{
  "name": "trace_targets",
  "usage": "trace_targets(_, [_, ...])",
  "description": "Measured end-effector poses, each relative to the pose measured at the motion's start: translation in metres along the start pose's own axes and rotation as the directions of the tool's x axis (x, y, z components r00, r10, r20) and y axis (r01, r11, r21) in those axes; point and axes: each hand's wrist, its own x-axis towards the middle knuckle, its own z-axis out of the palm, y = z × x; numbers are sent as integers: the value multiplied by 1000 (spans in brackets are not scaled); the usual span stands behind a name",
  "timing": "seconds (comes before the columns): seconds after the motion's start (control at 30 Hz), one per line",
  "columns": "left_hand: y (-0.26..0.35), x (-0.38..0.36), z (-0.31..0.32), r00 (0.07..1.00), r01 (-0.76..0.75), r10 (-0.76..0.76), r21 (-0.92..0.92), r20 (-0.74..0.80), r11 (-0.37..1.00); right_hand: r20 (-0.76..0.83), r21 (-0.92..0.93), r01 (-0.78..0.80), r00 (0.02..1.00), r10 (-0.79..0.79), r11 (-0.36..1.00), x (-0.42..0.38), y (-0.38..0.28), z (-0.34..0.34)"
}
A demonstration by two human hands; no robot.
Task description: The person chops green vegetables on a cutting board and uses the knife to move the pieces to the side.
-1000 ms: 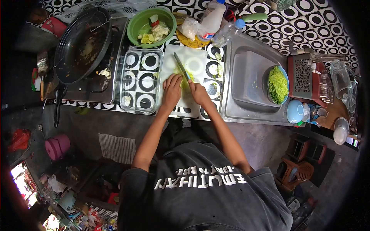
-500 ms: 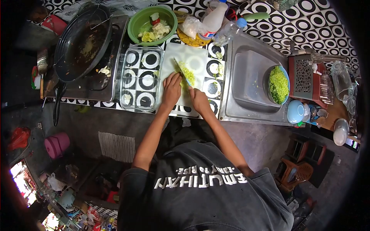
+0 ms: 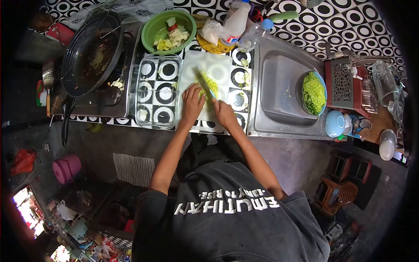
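A white cutting board (image 3: 221,65) lies on the counter with finely chopped light green vegetable (image 3: 211,83) on it. My right hand (image 3: 225,114) is closed round the handle of a knife (image 3: 205,81), whose blade points away and to the left across the board. Curled fingers of my left hand (image 3: 192,104) press on a piece of light green vegetable just left of the blade; most of that piece is hidden under them. To the left of the board stands a clear glass dish (image 3: 139,94).
A green basin (image 3: 146,34) with vegetable pieces stands behind the dish. Bottles (image 3: 235,25) stand behind the board. On the right, a steel sink (image 3: 262,87) holds a bowl of chopped greens (image 3: 314,94). A large black pan (image 3: 94,56) sits on the stove at left.
The view has shifted slightly. The knife blade is tilted a little differently and more of its flat side shows. Both hands stay in nearly the same place.
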Motion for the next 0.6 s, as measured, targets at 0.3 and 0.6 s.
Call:
trace_targets(0.3, [1, -3, -2, 999, 48, -48, -26, -9, 999, 65, 26, -34, 997, 32, 999, 14, -8, -50])
trace_targets(0.6, [1, -3, -1, 999, 44, -44, 32, -1, 998, 14, 105, 15, 1000, -16, 994, 17, 10, -11])
